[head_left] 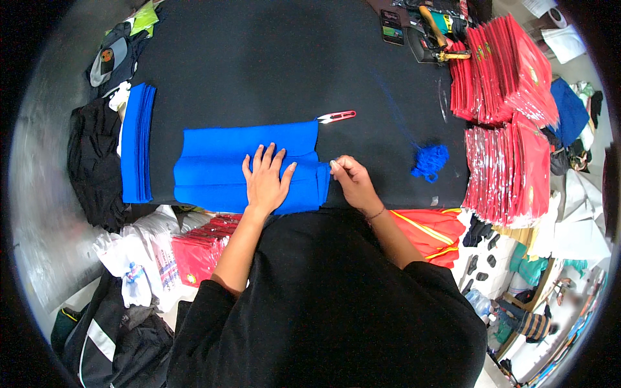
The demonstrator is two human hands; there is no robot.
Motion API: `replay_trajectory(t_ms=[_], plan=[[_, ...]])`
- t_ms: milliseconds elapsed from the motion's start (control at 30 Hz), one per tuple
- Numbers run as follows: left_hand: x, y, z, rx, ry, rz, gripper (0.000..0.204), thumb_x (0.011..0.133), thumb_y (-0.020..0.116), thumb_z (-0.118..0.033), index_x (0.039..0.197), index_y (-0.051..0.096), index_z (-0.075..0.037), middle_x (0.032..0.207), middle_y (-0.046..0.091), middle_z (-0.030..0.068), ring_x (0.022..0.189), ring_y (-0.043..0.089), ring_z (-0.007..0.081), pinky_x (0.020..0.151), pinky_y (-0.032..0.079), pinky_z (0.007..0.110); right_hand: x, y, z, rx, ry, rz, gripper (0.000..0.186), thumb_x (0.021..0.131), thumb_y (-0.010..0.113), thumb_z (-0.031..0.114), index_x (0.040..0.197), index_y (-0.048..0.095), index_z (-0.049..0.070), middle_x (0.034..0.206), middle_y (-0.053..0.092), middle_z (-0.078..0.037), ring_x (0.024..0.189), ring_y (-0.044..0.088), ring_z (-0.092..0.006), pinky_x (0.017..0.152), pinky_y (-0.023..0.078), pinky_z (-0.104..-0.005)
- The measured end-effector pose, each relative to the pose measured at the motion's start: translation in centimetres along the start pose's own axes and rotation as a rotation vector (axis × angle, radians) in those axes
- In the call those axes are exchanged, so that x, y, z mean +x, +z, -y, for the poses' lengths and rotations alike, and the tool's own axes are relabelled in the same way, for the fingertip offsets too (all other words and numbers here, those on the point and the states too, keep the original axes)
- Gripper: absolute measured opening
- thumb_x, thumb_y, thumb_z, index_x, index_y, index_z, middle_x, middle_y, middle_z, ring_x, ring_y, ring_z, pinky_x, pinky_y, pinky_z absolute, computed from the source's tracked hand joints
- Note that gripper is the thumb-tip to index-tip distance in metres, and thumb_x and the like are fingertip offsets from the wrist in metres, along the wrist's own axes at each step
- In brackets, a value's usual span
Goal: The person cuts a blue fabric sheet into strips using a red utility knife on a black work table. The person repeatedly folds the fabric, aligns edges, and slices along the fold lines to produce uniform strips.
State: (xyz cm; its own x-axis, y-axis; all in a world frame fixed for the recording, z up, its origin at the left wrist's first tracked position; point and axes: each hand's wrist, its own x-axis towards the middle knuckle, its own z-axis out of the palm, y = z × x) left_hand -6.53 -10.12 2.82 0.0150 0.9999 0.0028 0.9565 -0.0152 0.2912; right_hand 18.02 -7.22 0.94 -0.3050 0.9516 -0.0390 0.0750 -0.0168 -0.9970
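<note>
Red shirts are kept in clear plastic bags [511, 161], piled at the right of the black table [259, 58]. A folded blue cloth [220, 168] is laid flat near the table's front edge. It is pressed down by the left hand [265, 181], fingers spread wide on top. Its right edge is pinched by the right hand [352, 180], fingers closed together. Small red snips [336, 117] are left just behind the cloth.

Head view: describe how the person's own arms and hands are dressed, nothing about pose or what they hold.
Both forearms are bare, coming out of the loose short sleeves of a black top. The left hand wears no glove and shows no ring or watch. The right hand is also ungloved, with a thin dark band around the wrist. No other markings can be made out.
</note>
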Motion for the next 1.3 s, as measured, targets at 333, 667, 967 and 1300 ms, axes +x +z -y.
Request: replay_trajectory(t_ms=[333, 667, 967, 1300], plan=[[-0.3, 0.1, 0.3, -0.033, 0.007, -0.045, 0.052, 0.102, 0.056, -0.051, 0.135, 0.068, -0.012, 0.151, 0.056, 0.0153, 0.146, 0.042, 0.0350, 0.123, 0.017, 0.057, 1.3, -1.7, -0.9, 0.190, 0.245, -0.051, 0.030, 0.109, 0.058, 0.022, 0.081, 0.053, 0.012, 0.068, 0.048, 0.006, 0.061, 0.040, -0.0052, 0.058, 0.034, -0.0242], [-0.1, -0.4, 0.0, -0.063, -0.009, -0.012, 0.051, 0.103, 0.055, -0.047, 0.137, 0.067, -0.011, 0.148, 0.060, 0.0156, 0.142, 0.048, 0.0346, 0.122, 0.021, 0.056, 3.1, -7.8, 0.1, -0.208, -0.114, 0.033, 0.024, 0.108, 0.057, 0.013, 0.088, 0.058, 0.001, 0.117, 0.065, -0.009, 0.111, 0.059, -0.0166, 0.098, 0.046, -0.0297], [1.6, -0.8, 3.4, 0.100, -0.257, 0.088, 0.059, 0.104, 0.046, -0.054, 0.139, 0.068, -0.012, 0.150, 0.058, 0.0177, 0.144, 0.048, 0.0376, 0.123, 0.019, 0.062, 6.2, -8.1, -0.1, -0.792, 0.084, 0.014, 0.030, 0.106, 0.061, 0.031, 0.100, 0.064, 0.002, 0.101, 0.069, -0.020, 0.096, 0.070, -0.0366, 0.077, 0.058, -0.0438], [4.8, -3.6, 7.0, 0.196, -0.590, 0.279, 0.073, 0.102, 0.038, -0.064, 0.157, 0.049, -0.016, 0.167, 0.036, 0.0187, 0.157, 0.025, 0.0438, 0.123, 0.000, 0.070, 7.8, -1.3, 2.2, 0.297, 0.111, 0.283, 0.021, 0.105, 0.065, 0.026, 0.096, 0.065, 0.007, 0.114, 0.070, -0.007, 0.097, 0.063, -0.0148, 0.090, 0.053, -0.0329]])
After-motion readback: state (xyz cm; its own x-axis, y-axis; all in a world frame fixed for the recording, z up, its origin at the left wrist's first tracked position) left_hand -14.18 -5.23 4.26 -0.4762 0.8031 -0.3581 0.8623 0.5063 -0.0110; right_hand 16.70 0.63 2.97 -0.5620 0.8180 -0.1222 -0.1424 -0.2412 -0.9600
